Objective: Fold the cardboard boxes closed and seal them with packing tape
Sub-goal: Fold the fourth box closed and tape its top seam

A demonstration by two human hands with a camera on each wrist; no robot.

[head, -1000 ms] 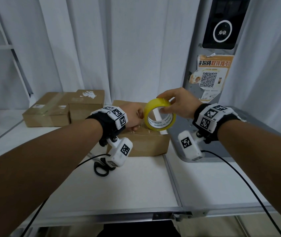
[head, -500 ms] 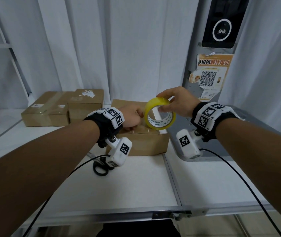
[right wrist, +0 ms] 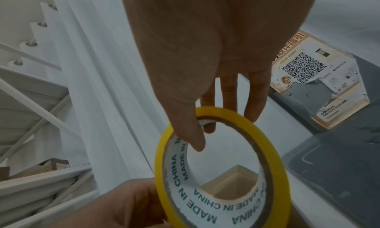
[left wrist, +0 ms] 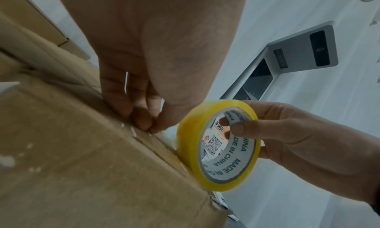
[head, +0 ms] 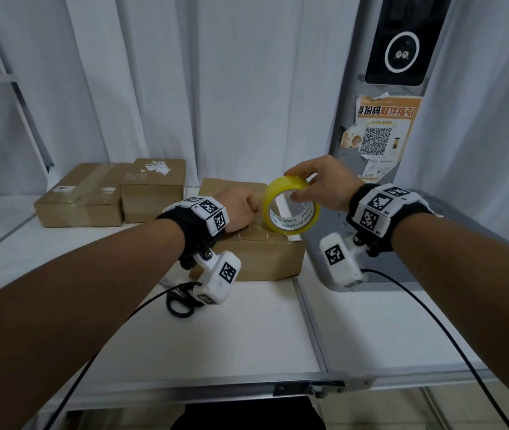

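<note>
Right grip (head: 321,184) has my one yellow tape roll (head: 290,209), thumb through the core, standing on the near box (head: 256,252). Left grip (head: 240,209) pinches the tape end on top. Three boxes on the bench (head: 247,336), one pair of scissors (head: 180,301).

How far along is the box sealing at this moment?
Done: two boxes at the back left lie closed; one shows tape along its top. In hand: the flaps of the near box are down, the left hand pinches the tape end at its top seam, and the right hand holds the yellow tape roll upright against the box. Left: running the strip and cutting it; the scissors lie untouched.
</note>
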